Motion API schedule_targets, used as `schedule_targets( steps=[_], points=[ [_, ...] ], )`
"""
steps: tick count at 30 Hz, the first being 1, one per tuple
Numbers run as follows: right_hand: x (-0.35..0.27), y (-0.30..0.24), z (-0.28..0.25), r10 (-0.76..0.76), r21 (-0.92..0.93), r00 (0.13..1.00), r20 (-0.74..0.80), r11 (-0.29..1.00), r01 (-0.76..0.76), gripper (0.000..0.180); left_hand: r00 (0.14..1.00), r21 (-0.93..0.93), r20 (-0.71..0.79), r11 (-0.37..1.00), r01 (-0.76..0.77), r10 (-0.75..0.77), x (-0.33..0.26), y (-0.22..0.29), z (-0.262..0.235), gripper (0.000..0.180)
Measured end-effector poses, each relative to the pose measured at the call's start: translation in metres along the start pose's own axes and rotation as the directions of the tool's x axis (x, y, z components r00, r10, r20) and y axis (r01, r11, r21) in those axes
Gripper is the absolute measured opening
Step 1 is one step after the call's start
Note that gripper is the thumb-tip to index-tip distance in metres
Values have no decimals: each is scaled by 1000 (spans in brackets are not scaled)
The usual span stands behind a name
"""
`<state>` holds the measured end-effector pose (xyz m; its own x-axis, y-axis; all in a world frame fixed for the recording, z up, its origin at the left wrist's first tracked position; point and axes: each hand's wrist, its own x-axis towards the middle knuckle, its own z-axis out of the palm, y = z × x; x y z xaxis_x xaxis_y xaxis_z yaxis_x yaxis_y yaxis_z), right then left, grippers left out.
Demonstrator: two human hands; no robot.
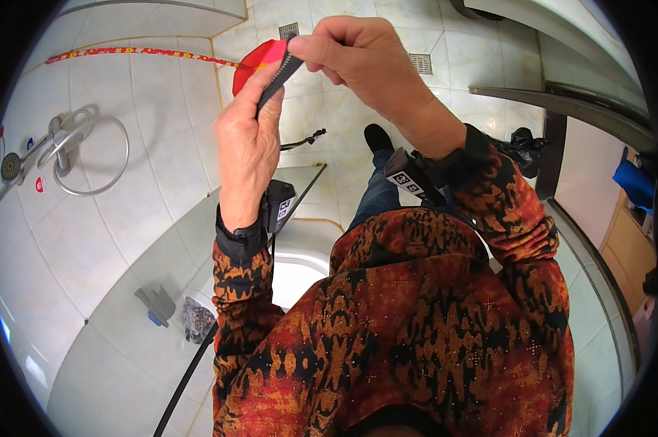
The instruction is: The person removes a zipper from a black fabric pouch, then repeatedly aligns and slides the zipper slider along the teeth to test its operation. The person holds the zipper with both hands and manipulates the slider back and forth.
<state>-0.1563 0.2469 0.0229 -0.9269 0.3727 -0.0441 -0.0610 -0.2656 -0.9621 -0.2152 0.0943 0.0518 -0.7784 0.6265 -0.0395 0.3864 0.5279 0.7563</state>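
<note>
Both my hands are raised in front of me over the tiled floor. Between them a narrow dark grey strip (279,81) with a fine line of teeth along it, like a zip, is held at a slant. My left hand (243,135) pinches its lower end between thumb and fingers. At the upper end, my right hand (354,54) grips it with thumb and curled fingers. Just beyond my left hand shows a red and pink broom-like head (252,64), partly covered by that hand. A long red-and-yellow patterned handle (139,51) runs from it to the left.
A shower mixer (59,142) with a looped hose and shower head (10,167) is on the left wall. The white toilet (300,271) sits beside my left forearm. Floor drains (421,64), a black bag (524,149) and a glass panel (161,269) surround me.
</note>
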Motion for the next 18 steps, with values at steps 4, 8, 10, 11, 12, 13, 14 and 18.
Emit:
schedule_targets(
  steps=[4, 8, 10, 11, 12, 13, 14, 18],
  points=[
    [0, -14, -30, 45, 158, 993, -109, 987, -28, 23, 977, -345, 96, 914, 211, -189, -1, -10, -9, 38],
    [-7, -18, -44, 115, 199, 985, -129, 976, -88, 23, 977, -759, 172, 616, 211, -122, 4, -15, -15, 50],
    [-11, -16, -41, 150, 194, 983, -104, 973, -128, 19, 984, -870, 165, 460, 179, -71, 6, -15, -12, 52],
    [-14, -15, -37, 185, 212, 978, -98, 964, -162, 17, 985, -907, 165, 385, 169, -45, 7, -14, -11, 52],
    [-15, -13, -33, 220, 228, 971, -92, 954, -194, 15, 985, -952, 173, 263, 160, 26, 9, -14, -11, 53],
    [-17, -12, -30, 254, 245, 963, -86, 943, -227, 13, 992, -931, 127, 345, 116, 10, 10, -12, -11, 53],
    [-18, -11, -27, 229, 222, 972, -58, 952, -211, 9, 995, -921, 94, 383, 72, 39, 12, -12, -11, 53],
    [-20, -6, -19, 72, 26, 997, -32, 997, -71, 14, 993, -787, -79, 606, -117, 88, 16, -7, -17, 52]
  ],
)
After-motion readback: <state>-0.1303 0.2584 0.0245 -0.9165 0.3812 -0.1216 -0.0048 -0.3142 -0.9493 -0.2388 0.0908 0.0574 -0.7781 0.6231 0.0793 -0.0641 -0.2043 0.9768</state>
